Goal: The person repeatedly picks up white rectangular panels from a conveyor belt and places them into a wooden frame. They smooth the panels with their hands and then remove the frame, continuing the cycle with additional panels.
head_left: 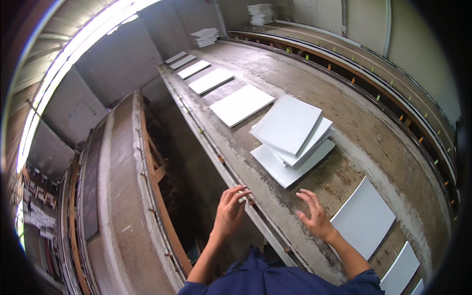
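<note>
My left hand point(229, 212) hovers by the near edge of the long table, fingers apart and holding nothing. My right hand point(312, 213) is over the tabletop with its fingers spread and curved, also empty. Just beyond it sits a skewed stack of white rectangular panels point(291, 123), its sheets turned at different angles. The lowest panel point(290, 164) of that stack lies on the table. A single white panel point(366, 216) lies flat to the right of my right hand, partly behind my forearm. Another single panel point(242, 104) lies just past the stack.
More single panels point(211, 80) lie in a row toward the far end, where a small pile point(205, 37) stands. Another pile point(260, 14) is on the table behind. A dark gap point(191, 167) separates this table point(314, 78) from the one point(123, 172) on the left.
</note>
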`<state>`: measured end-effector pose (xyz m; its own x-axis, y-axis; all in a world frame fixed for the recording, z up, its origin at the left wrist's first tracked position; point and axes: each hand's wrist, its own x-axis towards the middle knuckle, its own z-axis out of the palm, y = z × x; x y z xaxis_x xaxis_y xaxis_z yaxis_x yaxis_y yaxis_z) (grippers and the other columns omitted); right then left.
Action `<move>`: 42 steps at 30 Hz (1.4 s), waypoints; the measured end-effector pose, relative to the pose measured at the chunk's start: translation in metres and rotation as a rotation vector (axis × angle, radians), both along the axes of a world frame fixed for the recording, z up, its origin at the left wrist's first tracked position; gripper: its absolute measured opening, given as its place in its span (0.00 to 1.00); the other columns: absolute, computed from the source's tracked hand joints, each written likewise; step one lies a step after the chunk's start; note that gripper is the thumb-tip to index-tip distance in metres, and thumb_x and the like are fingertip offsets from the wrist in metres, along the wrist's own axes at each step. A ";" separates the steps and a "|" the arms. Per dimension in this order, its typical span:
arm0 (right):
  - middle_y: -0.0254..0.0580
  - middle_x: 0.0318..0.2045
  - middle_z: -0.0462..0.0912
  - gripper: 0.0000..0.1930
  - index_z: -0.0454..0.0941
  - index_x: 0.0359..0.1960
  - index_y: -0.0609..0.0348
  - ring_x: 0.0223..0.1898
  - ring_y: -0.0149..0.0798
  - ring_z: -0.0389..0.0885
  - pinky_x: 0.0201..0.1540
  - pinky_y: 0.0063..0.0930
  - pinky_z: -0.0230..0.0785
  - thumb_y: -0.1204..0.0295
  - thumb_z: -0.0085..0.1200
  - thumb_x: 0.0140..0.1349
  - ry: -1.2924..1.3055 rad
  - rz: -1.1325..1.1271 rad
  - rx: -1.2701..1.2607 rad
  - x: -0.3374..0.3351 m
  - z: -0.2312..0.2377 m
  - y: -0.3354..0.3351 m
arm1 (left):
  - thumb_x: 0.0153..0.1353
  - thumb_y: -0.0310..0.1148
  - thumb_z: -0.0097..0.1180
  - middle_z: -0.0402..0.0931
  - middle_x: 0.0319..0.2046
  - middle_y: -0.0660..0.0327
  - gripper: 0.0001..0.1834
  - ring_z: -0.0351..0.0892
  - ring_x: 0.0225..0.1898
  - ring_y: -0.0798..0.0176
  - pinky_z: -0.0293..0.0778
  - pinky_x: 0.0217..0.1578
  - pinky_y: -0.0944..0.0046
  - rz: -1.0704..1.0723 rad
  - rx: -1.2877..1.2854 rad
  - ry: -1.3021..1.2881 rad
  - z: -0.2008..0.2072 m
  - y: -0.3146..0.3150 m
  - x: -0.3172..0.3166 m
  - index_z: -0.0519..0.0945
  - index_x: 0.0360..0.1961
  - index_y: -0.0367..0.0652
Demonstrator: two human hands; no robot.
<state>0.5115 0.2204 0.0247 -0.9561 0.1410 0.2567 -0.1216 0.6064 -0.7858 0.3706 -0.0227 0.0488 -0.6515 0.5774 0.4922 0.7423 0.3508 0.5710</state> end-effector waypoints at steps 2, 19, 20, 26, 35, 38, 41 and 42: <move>0.53 0.59 0.62 0.25 0.64 0.58 0.59 0.60 0.54 0.64 0.61 0.41 0.59 0.70 0.53 0.58 -0.027 -0.049 -0.041 -0.019 0.006 0.007 | 0.52 0.19 0.55 0.73 0.50 0.56 0.19 0.68 0.56 0.50 0.65 0.56 0.55 -0.005 -0.023 -0.025 0.003 0.014 -0.032 0.77 0.47 0.43; 0.65 0.63 0.52 0.33 0.51 0.64 0.65 0.66 0.60 0.48 0.66 0.49 0.47 0.72 0.53 0.59 -0.018 -0.592 0.171 -0.180 -0.048 0.028 | 0.56 0.33 0.59 0.62 0.58 0.44 0.34 0.63 0.57 0.43 0.62 0.58 0.52 -0.226 -0.247 -0.011 -0.041 0.137 -0.241 0.60 0.61 0.33; 0.68 0.63 0.50 0.33 0.50 0.63 0.66 0.66 0.62 0.47 0.66 0.51 0.47 0.73 0.53 0.59 -0.029 -0.624 0.175 -0.187 -0.046 0.026 | 0.56 0.33 0.59 0.63 0.56 0.44 0.34 0.64 0.56 0.42 0.63 0.57 0.51 -0.222 -0.254 0.003 -0.043 0.141 -0.244 0.60 0.61 0.31; 0.68 0.61 0.53 0.33 0.53 0.63 0.65 0.63 0.60 0.50 0.64 0.51 0.46 0.73 0.55 0.57 -0.030 -0.853 0.314 -0.209 -0.059 0.015 | 0.58 0.38 0.57 0.64 0.48 0.43 0.34 0.66 0.51 0.45 0.65 0.52 0.53 -0.169 -0.212 -0.253 -0.036 0.153 -0.246 0.61 0.60 0.29; 0.45 0.49 0.67 0.26 0.61 0.59 0.55 0.51 0.37 0.65 0.52 0.33 0.63 0.73 0.54 0.59 0.046 -1.125 -0.480 -0.175 -0.032 0.019 | 0.61 0.32 0.53 0.57 0.50 0.46 0.34 0.64 0.37 0.58 0.68 0.42 0.60 -0.453 0.019 -0.754 -0.038 0.141 -0.227 0.52 0.64 0.35; 0.45 0.53 0.65 0.27 0.60 0.61 0.54 0.51 0.35 0.64 0.55 0.30 0.59 0.72 0.53 0.61 0.042 -1.182 -0.460 -0.138 -0.007 0.008 | 0.65 0.29 0.47 0.60 0.53 0.51 0.31 0.64 0.38 0.65 0.66 0.42 0.66 -0.613 0.133 -0.957 -0.024 0.147 -0.204 0.50 0.66 0.40; 0.42 0.51 0.66 0.28 0.59 0.62 0.52 0.46 0.31 0.64 0.53 0.27 0.60 0.71 0.54 0.61 0.138 -1.230 -0.498 -0.096 0.033 -0.012 | 0.65 0.24 0.43 0.63 0.55 0.54 0.31 0.64 0.38 0.71 0.66 0.40 0.69 -0.747 0.127 -1.123 -0.009 0.151 -0.175 0.48 0.67 0.43; 0.40 0.50 0.67 0.28 0.59 0.63 0.52 0.44 0.30 0.65 0.52 0.26 0.60 0.71 0.54 0.61 0.124 -1.274 -0.500 -0.075 0.042 -0.017 | 0.65 0.24 0.43 0.63 0.55 0.54 0.31 0.65 0.38 0.71 0.66 0.39 0.70 -0.783 0.105 -1.143 -0.004 0.152 -0.160 0.48 0.67 0.43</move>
